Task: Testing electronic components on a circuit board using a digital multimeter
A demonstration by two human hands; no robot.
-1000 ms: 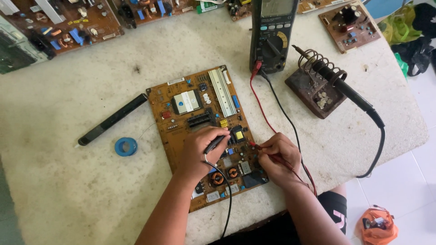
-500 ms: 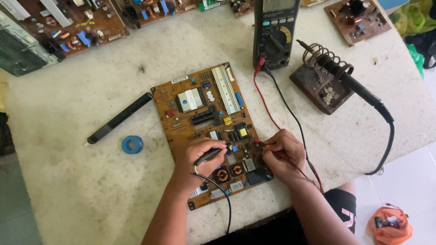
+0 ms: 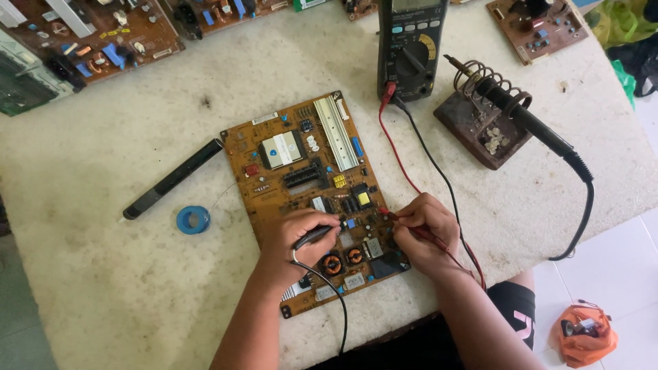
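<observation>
Orange-brown and stiff, the circuit board lies flat on the stone table in front of the person, and its crowded parts look fragile, so it is best lifted by its bare edges. Pinched in the left hand is the black probe, and the right hand pinches the red probe, both tips touching the board's lower half. Light, slim probes like these 2 handle best by their insulated shafts, their leads running back to the multimeter.

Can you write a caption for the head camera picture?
Two hands press black probe and red probe onto an orange circuit board.
</observation>
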